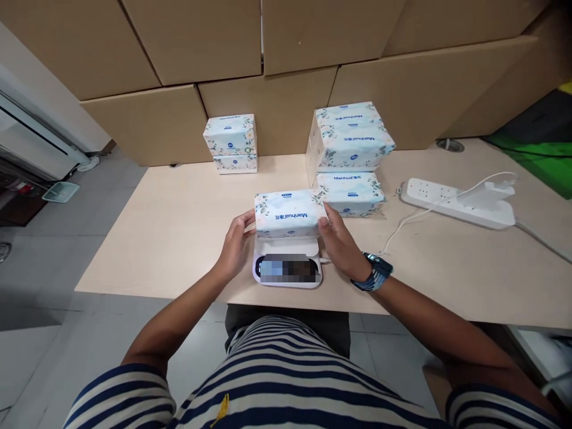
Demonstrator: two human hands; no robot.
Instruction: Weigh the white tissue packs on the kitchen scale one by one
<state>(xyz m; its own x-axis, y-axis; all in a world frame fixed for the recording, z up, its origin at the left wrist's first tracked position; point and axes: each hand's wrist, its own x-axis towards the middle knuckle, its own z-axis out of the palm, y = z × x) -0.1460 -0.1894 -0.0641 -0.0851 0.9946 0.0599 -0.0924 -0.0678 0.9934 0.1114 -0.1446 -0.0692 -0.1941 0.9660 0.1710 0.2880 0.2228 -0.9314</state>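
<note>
Between my two hands is a pack of tissues [290,213], white and pale blue with a leaf print, over the white plate of a digital scale [286,285]. My left hand [233,245] grips its left end, fingers against the side. At the right end, my right hand [340,241] holds it with the thumb on the near corner. Whether the pack rests fully on the plate, I cannot tell. The scale's display is blurred out. Just behind, on the right, stands a stack of tissue packs [351,140], with another tissue pack [351,193] in front of it.
A smaller stack of tissue packs [231,143] stands at the back left of the table [179,238]. Cardboard boxes [272,107] form a wall behind. On the right lie a white power strip [456,202] and a thin white cable [404,221] running toward the scale.
</note>
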